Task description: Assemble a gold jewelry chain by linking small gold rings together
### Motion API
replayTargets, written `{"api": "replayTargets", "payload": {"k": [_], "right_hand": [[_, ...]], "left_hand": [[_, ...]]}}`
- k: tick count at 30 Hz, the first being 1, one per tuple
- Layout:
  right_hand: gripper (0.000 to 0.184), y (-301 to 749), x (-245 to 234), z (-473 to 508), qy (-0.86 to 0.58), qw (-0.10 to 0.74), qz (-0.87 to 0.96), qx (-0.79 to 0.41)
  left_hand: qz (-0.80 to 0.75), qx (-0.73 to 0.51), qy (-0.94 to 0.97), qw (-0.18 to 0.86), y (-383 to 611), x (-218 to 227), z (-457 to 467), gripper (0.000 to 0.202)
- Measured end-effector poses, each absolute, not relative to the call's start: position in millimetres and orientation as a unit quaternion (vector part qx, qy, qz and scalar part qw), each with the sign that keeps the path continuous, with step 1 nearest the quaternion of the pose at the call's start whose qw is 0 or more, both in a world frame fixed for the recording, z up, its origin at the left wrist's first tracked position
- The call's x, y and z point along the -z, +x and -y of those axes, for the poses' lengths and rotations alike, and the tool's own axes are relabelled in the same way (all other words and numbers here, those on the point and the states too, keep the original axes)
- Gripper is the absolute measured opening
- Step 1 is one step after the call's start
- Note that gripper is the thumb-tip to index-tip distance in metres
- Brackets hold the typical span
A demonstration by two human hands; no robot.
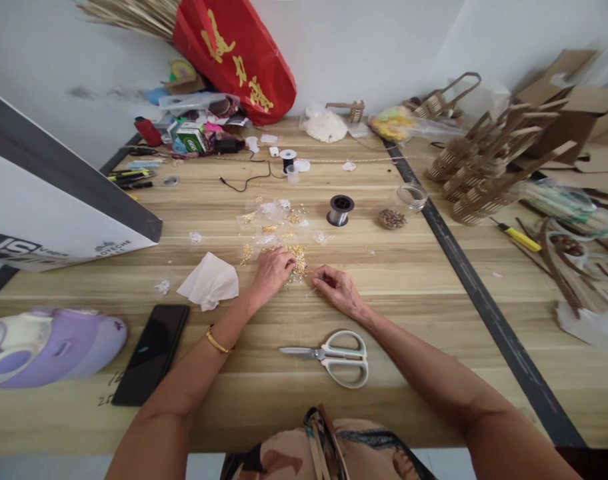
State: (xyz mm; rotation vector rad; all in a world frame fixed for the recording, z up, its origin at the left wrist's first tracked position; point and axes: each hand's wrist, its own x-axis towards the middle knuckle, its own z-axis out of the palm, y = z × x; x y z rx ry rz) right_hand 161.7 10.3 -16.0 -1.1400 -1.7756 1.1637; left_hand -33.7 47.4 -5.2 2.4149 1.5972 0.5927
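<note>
My left hand (274, 272) is at the left edge of a small heap of gold beads (299, 261), fingertips pinched together over it. What sits between those fingertips, if anything, is too small to make out. Just right of the heap, my right hand (338, 288) is closed, its thumb and forefinger pinching a thin pale strand (311, 293). Scissors (329, 355) with pale handles lie below both hands, blades pointing left. Behind the heap are small clear bags (271, 212) and loose gold and white pieces. A spool of wire (340, 211) stands farther back.
At left are a crumpled white tissue (210, 281), a black phone (151, 353), a purple-and-white bottle (59, 347) and a large box (59, 200). A glass jar (410, 198) lies at right with dark beads (393, 219). Woven bamboo pieces (477, 177) and a yellow cutter (519, 237) lie beyond.
</note>
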Motion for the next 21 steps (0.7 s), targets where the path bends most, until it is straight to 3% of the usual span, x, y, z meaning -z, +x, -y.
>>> {"api": "replayTargets", "payload": {"k": [21], "right_hand": [[0.017, 161.0, 15.3, -10.3, -0.445, 0.353, 0.685, -0.456]], "left_hand": [[-0.486, -0.254, 0.829, 0.111, -38.9, 5.2, -49.0, 0.011]]}}
